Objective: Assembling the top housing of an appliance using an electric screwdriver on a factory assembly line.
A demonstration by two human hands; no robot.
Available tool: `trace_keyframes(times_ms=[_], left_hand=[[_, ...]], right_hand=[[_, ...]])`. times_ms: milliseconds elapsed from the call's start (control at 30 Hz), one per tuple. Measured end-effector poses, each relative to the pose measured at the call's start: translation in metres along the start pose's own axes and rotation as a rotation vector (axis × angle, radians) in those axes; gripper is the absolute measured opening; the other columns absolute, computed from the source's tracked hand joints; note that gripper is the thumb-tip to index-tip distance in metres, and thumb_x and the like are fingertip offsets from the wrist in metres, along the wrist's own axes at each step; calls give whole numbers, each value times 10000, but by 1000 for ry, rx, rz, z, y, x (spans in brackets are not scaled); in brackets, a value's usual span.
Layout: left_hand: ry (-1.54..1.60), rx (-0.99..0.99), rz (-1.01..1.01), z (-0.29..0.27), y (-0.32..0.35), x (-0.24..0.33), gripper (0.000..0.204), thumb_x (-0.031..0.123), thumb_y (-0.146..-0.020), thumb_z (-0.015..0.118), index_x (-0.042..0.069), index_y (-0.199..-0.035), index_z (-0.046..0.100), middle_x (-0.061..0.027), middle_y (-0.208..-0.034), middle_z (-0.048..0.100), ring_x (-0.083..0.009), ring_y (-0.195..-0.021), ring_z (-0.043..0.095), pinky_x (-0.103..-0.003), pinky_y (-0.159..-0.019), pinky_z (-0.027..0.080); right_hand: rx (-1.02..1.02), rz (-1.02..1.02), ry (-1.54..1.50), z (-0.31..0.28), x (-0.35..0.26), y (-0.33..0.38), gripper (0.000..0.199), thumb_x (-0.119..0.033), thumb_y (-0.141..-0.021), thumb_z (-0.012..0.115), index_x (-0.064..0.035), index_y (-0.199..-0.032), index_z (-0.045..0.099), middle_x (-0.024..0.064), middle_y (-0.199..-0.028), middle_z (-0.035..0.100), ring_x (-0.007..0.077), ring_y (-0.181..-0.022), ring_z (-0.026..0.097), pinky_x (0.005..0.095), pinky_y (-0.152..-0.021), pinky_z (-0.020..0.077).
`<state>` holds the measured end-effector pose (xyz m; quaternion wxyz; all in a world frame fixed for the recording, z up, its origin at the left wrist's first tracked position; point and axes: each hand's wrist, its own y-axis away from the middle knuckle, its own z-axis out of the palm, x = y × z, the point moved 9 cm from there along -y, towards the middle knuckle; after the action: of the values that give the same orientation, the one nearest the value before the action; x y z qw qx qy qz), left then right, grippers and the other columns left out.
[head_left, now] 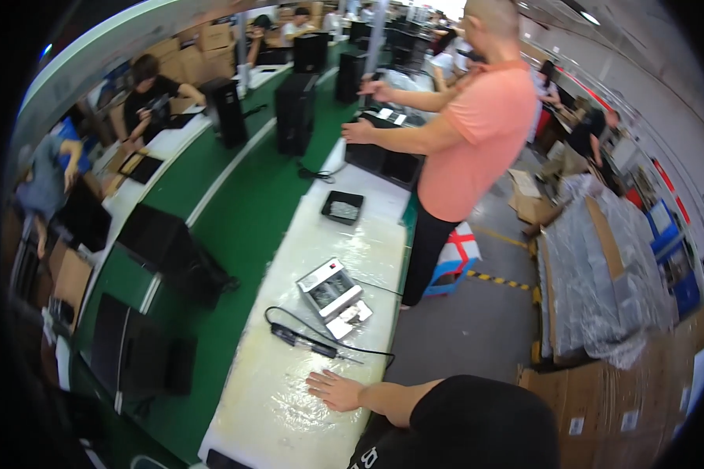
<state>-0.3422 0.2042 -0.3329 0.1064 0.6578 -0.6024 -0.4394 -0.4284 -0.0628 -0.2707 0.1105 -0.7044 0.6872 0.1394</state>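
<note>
The one visible hand [335, 389], seemingly the right, lies flat, grip open, near the electric screwdriver [303, 341].

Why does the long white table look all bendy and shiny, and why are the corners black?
In the head view, the fisheye lens curves the white table and green belt toward the rim; the black corners are the lens's edge; overhead lights glare off the table's glossy cover by the person's hand and the electric screwdriver; far workers look blurry.
</note>
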Motion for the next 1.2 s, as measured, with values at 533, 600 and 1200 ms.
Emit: trace_keyframes(times_ms=[533,600,1200], left_hand=[[253,-180,-175,77,19,-21,391,404,-813,621,147,-1102,680,-135,-1283,543,-322,-1185,504,-441,-1019,383],[258,-185,-181,80,16,-24,390,403,-813,621,146,-1100,680,-135,-1281,545,-321,-1183,506,-440,-1018,384],[344,-234,-162,90,-1,-1,385,397,-813,621,137,-1089,683,-132,-1257,561,-312,-1162,522,-431,-1002,400]], right_hand=[[73,20,37,-6,-1,-4,525,-244,-850,529,-55,-1334,452,152,-1461,348,350,-1383,268,534,-1085,271],[72,38,66,-4,2,-3,534,-257,-851,538,-61,-1340,452,137,-1470,347,323,-1388,278,514,-1088,283],[48,41,90,-4,-1,-6,525,-257,-861,520,-72,-1346,446,143,-1469,347,332,-1384,278,514,-1096,267]])
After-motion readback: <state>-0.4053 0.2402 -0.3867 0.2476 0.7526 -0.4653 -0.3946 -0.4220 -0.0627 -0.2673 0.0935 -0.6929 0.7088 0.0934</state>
